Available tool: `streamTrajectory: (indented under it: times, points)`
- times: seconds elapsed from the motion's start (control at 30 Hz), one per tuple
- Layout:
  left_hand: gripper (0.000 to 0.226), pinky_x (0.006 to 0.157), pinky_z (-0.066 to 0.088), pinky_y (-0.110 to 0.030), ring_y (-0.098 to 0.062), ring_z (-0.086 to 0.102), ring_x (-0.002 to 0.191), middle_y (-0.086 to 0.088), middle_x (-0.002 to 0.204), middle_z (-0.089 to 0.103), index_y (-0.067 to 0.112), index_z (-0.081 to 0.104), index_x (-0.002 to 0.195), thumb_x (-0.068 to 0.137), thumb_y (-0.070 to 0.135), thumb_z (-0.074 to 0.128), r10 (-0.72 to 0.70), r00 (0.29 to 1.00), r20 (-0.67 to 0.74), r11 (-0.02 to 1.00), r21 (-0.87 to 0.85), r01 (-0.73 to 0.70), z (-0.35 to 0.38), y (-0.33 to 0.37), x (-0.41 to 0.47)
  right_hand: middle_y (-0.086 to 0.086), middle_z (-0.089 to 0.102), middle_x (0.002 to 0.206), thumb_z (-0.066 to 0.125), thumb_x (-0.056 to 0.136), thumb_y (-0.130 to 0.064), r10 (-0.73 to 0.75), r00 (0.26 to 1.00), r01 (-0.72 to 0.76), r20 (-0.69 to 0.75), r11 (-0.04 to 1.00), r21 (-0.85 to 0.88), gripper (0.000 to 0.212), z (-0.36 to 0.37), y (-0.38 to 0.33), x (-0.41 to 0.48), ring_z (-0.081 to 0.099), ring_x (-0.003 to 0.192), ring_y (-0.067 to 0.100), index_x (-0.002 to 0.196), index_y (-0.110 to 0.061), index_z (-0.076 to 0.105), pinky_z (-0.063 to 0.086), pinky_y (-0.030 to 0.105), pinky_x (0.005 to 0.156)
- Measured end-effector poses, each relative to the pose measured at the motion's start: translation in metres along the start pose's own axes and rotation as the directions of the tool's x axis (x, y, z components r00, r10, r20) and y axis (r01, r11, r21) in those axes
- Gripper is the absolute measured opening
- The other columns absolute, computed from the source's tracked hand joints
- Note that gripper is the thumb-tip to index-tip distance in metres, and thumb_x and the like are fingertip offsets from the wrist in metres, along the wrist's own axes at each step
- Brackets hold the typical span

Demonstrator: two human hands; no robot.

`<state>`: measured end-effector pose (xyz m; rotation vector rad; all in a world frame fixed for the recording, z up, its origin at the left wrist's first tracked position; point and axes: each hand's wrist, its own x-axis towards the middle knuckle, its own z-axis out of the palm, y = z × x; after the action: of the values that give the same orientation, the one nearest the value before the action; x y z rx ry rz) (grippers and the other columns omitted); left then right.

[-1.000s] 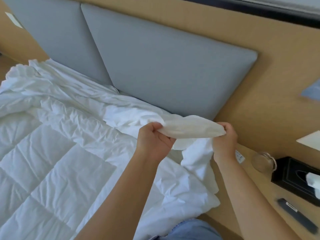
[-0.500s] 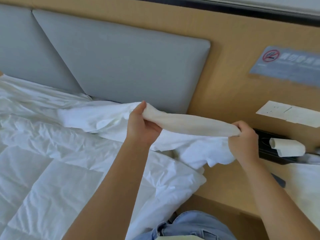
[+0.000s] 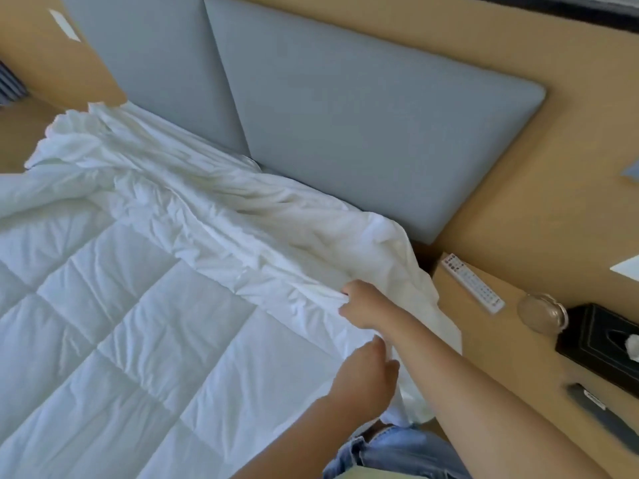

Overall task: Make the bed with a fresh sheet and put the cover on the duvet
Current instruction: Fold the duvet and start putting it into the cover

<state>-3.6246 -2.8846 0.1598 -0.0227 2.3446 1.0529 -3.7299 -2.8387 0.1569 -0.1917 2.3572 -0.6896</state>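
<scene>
Lying along headboard, cover gripped by right hand.

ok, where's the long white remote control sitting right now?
Head view, right side: the long white remote control lies flat on the wooden bedside top, between the crumpled white duvet cover and the round clear glass object.

The duvet is showing plain white, stitched into a grid of large squares. The cover is reading white too, going faintly cream in its folds. The headboard is showing flat grey-blue against a wall that is glowing tan. The shelf is matching that tan. The remote is showing white with rows of small grey buttons. The box is showing black with a thin pale line border, its tissue white. The jeans are showing faded blue.
</scene>
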Motion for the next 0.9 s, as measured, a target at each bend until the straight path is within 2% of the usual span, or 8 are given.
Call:
streamTrajectory:
  times: [0.1, 0.17, 0.23, 0.33, 0.5, 0.63, 0.77, 0.9]
  points:
    - [0.013, 0.067, 0.043, -0.022, -0.011, 0.055, 0.075, 0.003, 0.087, 0.059, 0.016, 0.057, 0.101, 0.09, 0.023, 0.055, -0.115, 0.992, -0.053, 0.912, -0.402, 0.084, -0.032, -0.025, -0.001, -0.006, 0.039, 0.065, 0.044, 0.094, -0.012, -0.068, 0.983, 0.099, -0.172, 0.979, 0.18, 0.032, 0.002, -0.006, 0.002, 0.04, 0.063, 0.014, 0.065, -0.019, 0.034, 0.03, 0.025, 0.054]
    - [0.026, 0.07, 0.047, -0.025, -0.012, 0.06, 0.078, 0.0, 0.093, 0.064, 0.019, 0.059, 0.109, 0.084, 0.022, 0.061, -0.286, 0.951, -0.117, 0.644, -0.758, 0.101, -0.064, -0.041, 0.005, -0.008, 0.046, 0.066, 0.045, 0.096, -0.017, -0.147, 0.968, 0.206, -0.205, 0.93, 0.303, 0.026, -0.003, -0.007, -0.006, 0.042, 0.06, 0.008, 0.07, -0.019, 0.045, 0.033, 0.019, 0.054]
    - [0.042, 0.069, 0.05, -0.028, -0.015, 0.063, 0.083, -0.002, 0.1, 0.064, 0.018, 0.048, 0.125, 0.087, 0.03, 0.061, -0.425, 0.891, -0.161, 0.389, -0.921, 0.019, -0.091, -0.057, 0.018, -0.001, 0.052, 0.071, 0.046, 0.096, -0.019, -0.215, 0.971, 0.238, -0.107, 0.92, 0.312, 0.02, -0.005, -0.006, -0.014, 0.046, 0.063, 0.01, 0.082, -0.007, 0.055, 0.036, 0.021, 0.058]
    - [0.055, 0.065, 0.054, -0.03, -0.021, 0.066, 0.087, -0.009, 0.112, 0.061, 0.014, 0.034, 0.139, 0.092, 0.032, 0.058, -0.517, 0.834, -0.192, 0.263, -0.963, -0.059, -0.117, -0.073, 0.039, -0.002, 0.045, 0.07, 0.046, 0.097, -0.022, -0.259, 0.957, 0.235, 0.127, 0.956, 0.178, 0.022, -0.004, -0.003, -0.02, 0.041, 0.065, 0.011, 0.08, -0.008, 0.048, 0.032, 0.029, 0.062]
    - [0.046, 0.05, 0.05, -0.023, -0.02, 0.056, 0.061, -0.009, 0.075, 0.058, 0.019, 0.052, 0.127, 0.085, 0.004, 0.041, -0.544, 0.738, -0.399, 0.56, -0.828, -0.035, -0.119, -0.078, 0.05, -0.009, 0.044, 0.086, 0.054, 0.09, -0.021, -0.291, 0.954, 0.296, 0.067, 0.953, -0.072, 0.014, -0.011, -0.016, -0.002, 0.048, 0.075, 0.012, 0.076, -0.023, 0.05, 0.037, 0.022, 0.065]
    - [0.048, 0.057, 0.054, -0.03, -0.015, 0.055, 0.055, 0.001, 0.059, 0.054, 0.03, 0.056, 0.124, 0.085, 0.007, 0.04, -0.396, 0.778, -0.487, 0.681, -0.724, -0.106, -0.114, -0.079, 0.042, -0.009, 0.058, 0.098, 0.062, 0.085, -0.031, -0.16, 0.984, 0.176, -0.073, 0.912, 0.372, 0.021, 0.0, -0.057, 0.023, 0.058, 0.091, 0.01, 0.1, -0.017, 0.061, 0.048, 0.026, 0.08]
    - [0.053, 0.053, 0.04, -0.009, 0.005, 0.049, 0.051, 0.02, 0.049, 0.049, 0.039, 0.032, 0.142, 0.094, 0.019, 0.045, -0.373, 0.754, -0.541, 0.752, -0.652, -0.095, -0.114, -0.088, 0.035, 0.002, 0.065, 0.081, 0.057, 0.091, -0.031, -0.038, 0.992, -0.031, 0.12, 0.853, 0.521, 0.024, 0.013, -0.095, 0.046, 0.06, 0.07, 0.013, 0.083, -0.008, 0.06, 0.047, 0.022, 0.063]
    - [0.061, 0.062, 0.045, -0.013, 0.003, 0.052, 0.058, 0.018, 0.058, 0.052, 0.03, 0.034, 0.144, 0.089, 0.017, 0.056, -0.352, 0.767, -0.536, 0.732, -0.669, -0.131, -0.115, -0.096, 0.024, 0.007, 0.067, 0.077, 0.049, 0.09, -0.01, -0.01, 0.988, -0.079, 0.151, 0.819, 0.568, 0.017, 0.022, -0.106, 0.054, 0.061, 0.06, 0.014, 0.077, -0.01, 0.06, 0.044, 0.017, 0.046]
